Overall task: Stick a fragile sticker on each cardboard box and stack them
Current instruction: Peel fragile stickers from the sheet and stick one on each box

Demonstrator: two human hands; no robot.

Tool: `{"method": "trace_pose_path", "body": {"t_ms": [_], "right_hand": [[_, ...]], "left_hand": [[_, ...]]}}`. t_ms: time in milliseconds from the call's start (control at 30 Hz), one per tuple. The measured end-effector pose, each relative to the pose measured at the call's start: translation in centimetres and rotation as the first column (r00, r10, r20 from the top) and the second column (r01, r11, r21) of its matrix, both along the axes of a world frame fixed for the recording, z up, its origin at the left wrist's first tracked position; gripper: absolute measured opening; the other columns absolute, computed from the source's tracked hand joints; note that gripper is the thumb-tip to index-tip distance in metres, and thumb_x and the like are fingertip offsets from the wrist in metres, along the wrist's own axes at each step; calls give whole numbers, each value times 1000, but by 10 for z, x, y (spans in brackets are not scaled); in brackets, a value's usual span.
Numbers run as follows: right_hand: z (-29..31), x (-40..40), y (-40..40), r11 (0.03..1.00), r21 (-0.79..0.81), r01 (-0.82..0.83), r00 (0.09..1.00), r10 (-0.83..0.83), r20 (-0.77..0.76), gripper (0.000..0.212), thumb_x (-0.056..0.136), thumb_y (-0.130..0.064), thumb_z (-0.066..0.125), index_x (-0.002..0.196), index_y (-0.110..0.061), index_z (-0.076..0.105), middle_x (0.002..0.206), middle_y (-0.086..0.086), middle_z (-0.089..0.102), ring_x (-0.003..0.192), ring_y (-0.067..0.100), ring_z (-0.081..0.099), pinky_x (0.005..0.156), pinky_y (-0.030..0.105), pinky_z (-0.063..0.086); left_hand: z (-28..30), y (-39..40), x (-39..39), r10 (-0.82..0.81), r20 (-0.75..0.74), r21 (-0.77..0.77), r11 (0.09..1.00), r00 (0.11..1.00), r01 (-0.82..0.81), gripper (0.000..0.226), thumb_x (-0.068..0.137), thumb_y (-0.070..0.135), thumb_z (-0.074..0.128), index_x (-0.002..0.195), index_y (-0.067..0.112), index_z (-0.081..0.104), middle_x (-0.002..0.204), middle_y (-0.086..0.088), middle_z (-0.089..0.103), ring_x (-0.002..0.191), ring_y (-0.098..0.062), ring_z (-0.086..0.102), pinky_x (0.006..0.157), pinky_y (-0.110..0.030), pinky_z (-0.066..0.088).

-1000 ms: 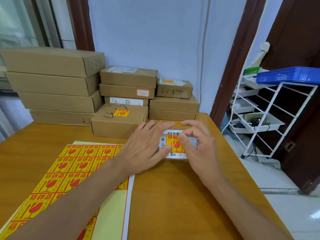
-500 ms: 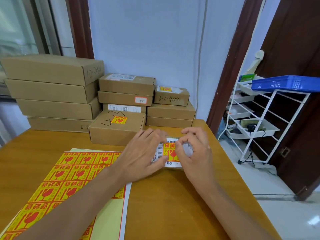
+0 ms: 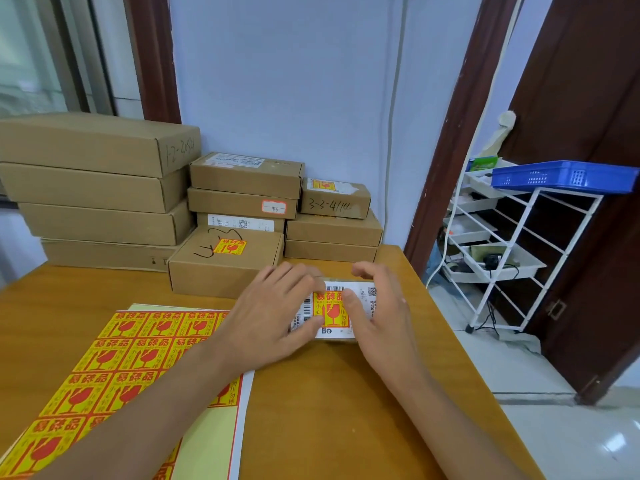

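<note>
A small cardboard box (image 3: 363,296) with a white shipping label lies on the wooden table (image 3: 329,410), and a yellow-red fragile sticker (image 3: 330,315) sits on the label. My left hand (image 3: 273,317) lies flat on the box's left side with straight fingers. My right hand (image 3: 384,313) curls its fingers over the far edge while its thumb presses the sticker. A sheet of fragile stickers (image 3: 131,358) lies under my left forearm. Behind it stands a stickered box (image 3: 225,268).
Stacks of cardboard boxes line the wall: large ones (image 3: 93,188) at the left, medium ones (image 3: 246,188) in the middle, a lower stack (image 3: 332,230) at the right. Past the table's right edge stand a white rack (image 3: 512,258) with a blue tray (image 3: 561,174), and a dark door (image 3: 595,237).
Both hands stay on the small box and keep pressing the sticker. My right thumb has shifted slightly over it. The view has tilted up a little.
</note>
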State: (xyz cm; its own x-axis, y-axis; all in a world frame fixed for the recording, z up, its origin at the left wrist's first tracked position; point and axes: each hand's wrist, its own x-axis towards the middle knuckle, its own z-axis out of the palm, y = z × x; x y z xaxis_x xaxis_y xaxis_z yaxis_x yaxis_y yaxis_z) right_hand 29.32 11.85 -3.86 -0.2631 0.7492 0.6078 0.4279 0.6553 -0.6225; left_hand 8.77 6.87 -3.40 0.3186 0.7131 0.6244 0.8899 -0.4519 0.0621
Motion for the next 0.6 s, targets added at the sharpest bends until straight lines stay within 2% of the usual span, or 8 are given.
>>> {"method": "trace_pose_path", "body": {"t_ms": [133,233,367,600], "right_hand": [[1,2,-1,988,-1,-155,988,155,27,34,99,-27,60,132,-34,56,147,-16,41,142,10,40,107,28,42],[0,2,-3,966,-28,-256,965,257,47,31,101,-20,62,128,-37,63,158,-14,31,151,16,31,110,26,37],[1,0,-5,964,-19,-267,963,267,38,23,99,-33,64,121,-32,69,160,-12,33,152,17,30,113,26,32],[-2,-1,-3,968,6,-251,966,250,58,27,94,-25,75,120,-31,68,158,-14,35,150,16,34,114,34,37]], "left_hand": [[-1,0,-4,2,48,-11,1000,999,-2,38,102,55,39,123,27,53,130,11,53,117,-9,49,95,-33,38],[-2,0,-7,6,101,-26,1000,995,-3,31,102,49,43,122,28,53,128,13,53,115,-7,49,93,-37,41],[-3,1,-6,-14,139,-25,1000,990,17,31,104,47,40,122,25,54,124,13,55,112,-8,50,90,-37,41],[-4,2,-7,-22,128,-27,999,992,25,27,105,42,43,122,27,58,123,14,55,114,-7,51,90,-37,42]]}}
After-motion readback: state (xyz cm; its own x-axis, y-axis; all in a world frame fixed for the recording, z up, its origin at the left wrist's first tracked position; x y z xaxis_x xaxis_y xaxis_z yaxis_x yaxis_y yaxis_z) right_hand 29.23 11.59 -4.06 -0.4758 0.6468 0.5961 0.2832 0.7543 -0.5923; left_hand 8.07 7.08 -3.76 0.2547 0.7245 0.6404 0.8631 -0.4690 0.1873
